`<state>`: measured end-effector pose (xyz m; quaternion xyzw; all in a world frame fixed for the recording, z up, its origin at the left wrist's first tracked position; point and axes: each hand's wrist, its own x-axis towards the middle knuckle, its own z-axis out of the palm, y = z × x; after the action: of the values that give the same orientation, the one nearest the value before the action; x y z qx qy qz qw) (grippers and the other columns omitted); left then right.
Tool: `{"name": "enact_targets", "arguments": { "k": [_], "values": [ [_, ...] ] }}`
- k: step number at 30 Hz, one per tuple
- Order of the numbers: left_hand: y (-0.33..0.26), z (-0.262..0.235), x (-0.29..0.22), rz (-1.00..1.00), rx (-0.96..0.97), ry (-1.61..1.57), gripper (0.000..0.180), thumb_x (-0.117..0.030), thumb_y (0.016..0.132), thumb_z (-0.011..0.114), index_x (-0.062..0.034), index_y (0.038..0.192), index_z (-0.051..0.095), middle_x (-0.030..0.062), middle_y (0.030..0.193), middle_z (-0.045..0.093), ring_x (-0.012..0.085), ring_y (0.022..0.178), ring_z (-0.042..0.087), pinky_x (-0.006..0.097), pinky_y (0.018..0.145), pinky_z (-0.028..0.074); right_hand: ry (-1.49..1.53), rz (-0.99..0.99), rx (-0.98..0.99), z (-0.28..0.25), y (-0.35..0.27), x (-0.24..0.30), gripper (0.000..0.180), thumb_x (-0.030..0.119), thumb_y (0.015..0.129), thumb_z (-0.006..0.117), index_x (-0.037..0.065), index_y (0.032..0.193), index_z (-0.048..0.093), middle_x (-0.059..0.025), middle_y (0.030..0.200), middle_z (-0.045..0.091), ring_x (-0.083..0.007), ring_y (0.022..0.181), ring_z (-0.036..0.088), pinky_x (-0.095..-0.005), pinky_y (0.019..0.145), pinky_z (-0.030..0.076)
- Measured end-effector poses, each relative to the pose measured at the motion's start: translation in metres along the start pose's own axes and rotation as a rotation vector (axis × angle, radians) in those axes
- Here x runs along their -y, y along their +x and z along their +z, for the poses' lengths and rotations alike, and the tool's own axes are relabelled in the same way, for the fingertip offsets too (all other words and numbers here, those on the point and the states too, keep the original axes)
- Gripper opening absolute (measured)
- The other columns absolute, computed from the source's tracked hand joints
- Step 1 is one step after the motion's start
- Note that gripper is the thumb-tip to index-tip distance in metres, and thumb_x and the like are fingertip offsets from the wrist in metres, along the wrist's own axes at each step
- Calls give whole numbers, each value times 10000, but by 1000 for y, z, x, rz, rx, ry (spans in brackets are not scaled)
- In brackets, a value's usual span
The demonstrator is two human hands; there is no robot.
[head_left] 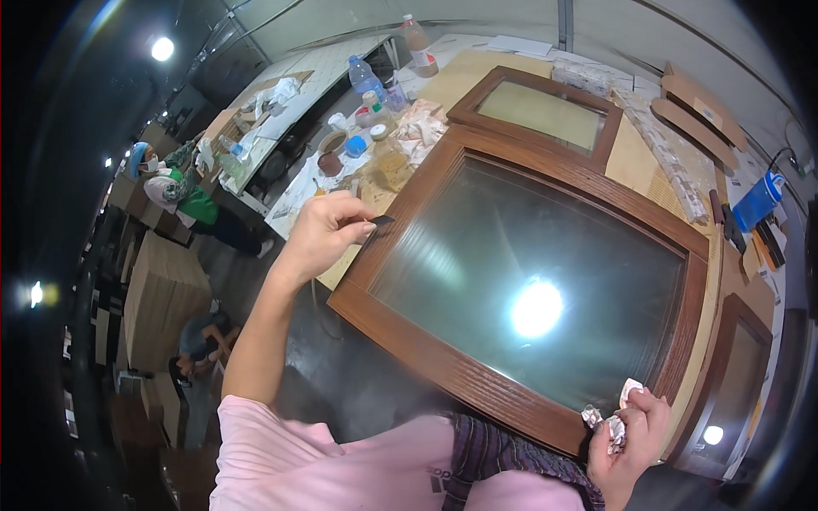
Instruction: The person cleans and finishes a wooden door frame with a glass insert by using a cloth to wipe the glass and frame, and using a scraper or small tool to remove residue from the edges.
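While a person in a green apron stands beside a far table on the left, another person bends low nearer by, next to a tall stack of boards. To the right of them, the left hand pinches a small dark flat piece between thumb and fingers, at the left side of a large brown frame; whether the piece touches the wood I cannot tell. Beyond this hand, a brown cup, a blue lid, a clear blue bottle and a bottle of brownish liquid stand among clutter, with a stained rag to the right of the cup. The large frame lies flat in the middle, its glass reflecting a bright lamp. Just past its far side lies a smaller brown frame. At the large frame's near right corner, the right hand has its fingers curled around a crumpled white wad. Farther right are another brown frame, on the near side, and a blue container, on the far side.
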<state>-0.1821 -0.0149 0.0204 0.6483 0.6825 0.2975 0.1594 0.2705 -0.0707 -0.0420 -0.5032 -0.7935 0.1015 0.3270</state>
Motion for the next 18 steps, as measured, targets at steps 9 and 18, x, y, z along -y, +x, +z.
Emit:
{"name": "enact_targets", "arguments": {
  "k": [9, 18],
  "values": [
    [-17, 5, 21, -25, -181, -224, 134, -17, 859, 700, 25, 986, 710, 45, 810, 632, 90, 730, 562, 249, 670, 449, -3, -66, 15, 2, 1, 2, 191, 70, 728, 643, -17, 874, 557, -181, 1085, 558, -380, 1031, 545, -510, 1033, 381],
    [5, -13, 37, 257, 53, 105, 151, 55, 818, 665, 15, 959, 698, 90, 788, 602, 197, 708, 579, 294, 651, 451, -85, 105, 10, 3, 20, 34, 203, 19, 780, 688, 1, 982, 664, -181, 1128, 627, -363, 1043, 606, -438, 910, 487]
  ]
}}
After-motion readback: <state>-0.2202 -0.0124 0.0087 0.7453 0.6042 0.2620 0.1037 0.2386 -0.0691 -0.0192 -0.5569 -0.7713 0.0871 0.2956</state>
